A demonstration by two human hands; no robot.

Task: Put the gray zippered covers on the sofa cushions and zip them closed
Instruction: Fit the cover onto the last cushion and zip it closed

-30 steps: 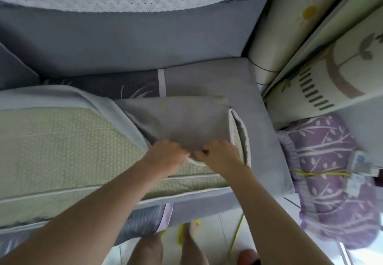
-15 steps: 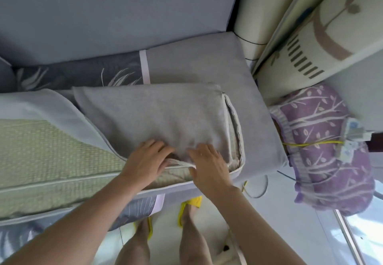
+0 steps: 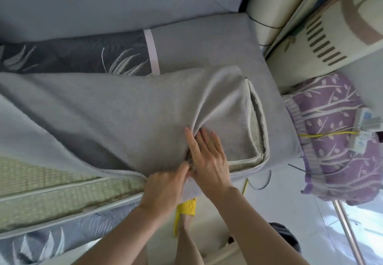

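- The soft gray fabric zippered cover [image 3: 116, 119] lies draped across the long sofa cushion with the pale green woven surface [image 3: 47, 186], which rests on the gray sofa seat [image 3: 207, 49].
- The cover spreads over the cushion's right end and far side; the green weave is bare at the lower left.
- The left hand [image 3: 163, 190] sits at the cushion's near edge, fingers curled together and pinching a fold of the gray cover just below the right hand.
- The right hand [image 3: 209, 159] lies flat on top of the cover, fingers straight and close together, pressing the fabric down; creases fan out from its fingertips.
- At the cushion's right end the cover's piped edge [image 3: 259, 119] gapes, possibly the open zipper line, though the teeth are too blurred to tell.
- A dark gray leaf-patterned cloth [image 3: 83, 57] lies behind the cushion.
- A purple tree-print bundle [image 3: 331, 129] tied with yellow cord sits to the right of the sofa, apart from the cushion.
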